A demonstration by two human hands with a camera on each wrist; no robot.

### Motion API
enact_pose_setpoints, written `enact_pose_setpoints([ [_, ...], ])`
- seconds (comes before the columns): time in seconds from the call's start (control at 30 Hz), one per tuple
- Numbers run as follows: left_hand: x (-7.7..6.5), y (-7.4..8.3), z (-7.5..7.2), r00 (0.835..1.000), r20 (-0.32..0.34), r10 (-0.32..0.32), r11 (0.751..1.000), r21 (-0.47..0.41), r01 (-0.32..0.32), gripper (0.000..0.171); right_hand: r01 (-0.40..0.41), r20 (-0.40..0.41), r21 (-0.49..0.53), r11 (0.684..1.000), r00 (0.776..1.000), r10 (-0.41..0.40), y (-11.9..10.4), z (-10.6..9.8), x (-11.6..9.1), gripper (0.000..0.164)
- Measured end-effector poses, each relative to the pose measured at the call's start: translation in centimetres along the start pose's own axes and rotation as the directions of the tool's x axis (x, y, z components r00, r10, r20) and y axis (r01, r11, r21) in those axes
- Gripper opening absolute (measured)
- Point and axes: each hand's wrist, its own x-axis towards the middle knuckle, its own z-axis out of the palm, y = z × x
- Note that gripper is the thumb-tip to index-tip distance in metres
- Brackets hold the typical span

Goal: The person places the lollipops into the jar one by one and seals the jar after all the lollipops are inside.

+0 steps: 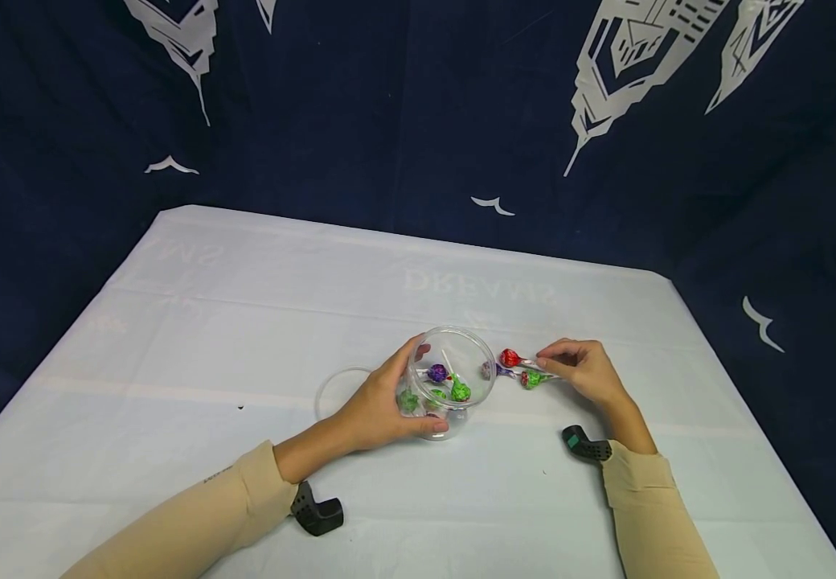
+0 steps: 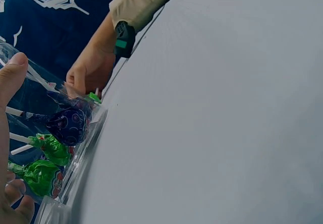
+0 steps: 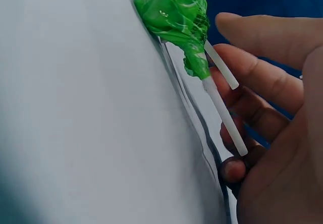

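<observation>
My left hand (image 1: 378, 406) grips a clear plastic jar (image 1: 461, 331), thumb on the near side and fingers round the far side. Inside lie several wrapped lollipops, among them a purple lollipop (image 1: 436, 372) and a green lollipop (image 1: 461, 391). Just right of the jar, a red lollipop (image 1: 510, 358), another purple lollipop (image 1: 489, 370) and another green lollipop (image 3: 174, 12) lie on the table. My right hand (image 1: 588, 370) reaches to their sticks, fingertips right at the red one's. In the right wrist view, a gap shows between thumb and index finger, with a white stick (image 3: 222, 65) beside them.
A clear round lid (image 1: 319, 394) lies on the white-covered table (image 1: 244, 338), partly hidden behind my left hand. A dark blue printed cloth (image 1: 389, 121) hangs beyond the table's far edge. Each wrist carries a black camera mount (image 1: 317, 511).
</observation>
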Motion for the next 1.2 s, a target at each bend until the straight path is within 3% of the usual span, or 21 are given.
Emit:
enact_pose_setpoints([
  [0.47, 0.02, -0.15, 0.07, 1.0, -0.013, 0.024, 1.0, 0.014, -0.024, 0.114, -0.062, 0.039, -0.001, 0.998, 0.997, 0.062, 0.18, 0.0, 0.04, 0.01],
  [1.2, -0.02, 0.04, 0.08, 1.0, -0.01, -0.009, 1.0, 0.023, 0.01, 0.116, -0.052, 0.067, -0.032, 0.998, 0.996, 0.054, -0.07, -0.1, -0.18, 0.006],
])
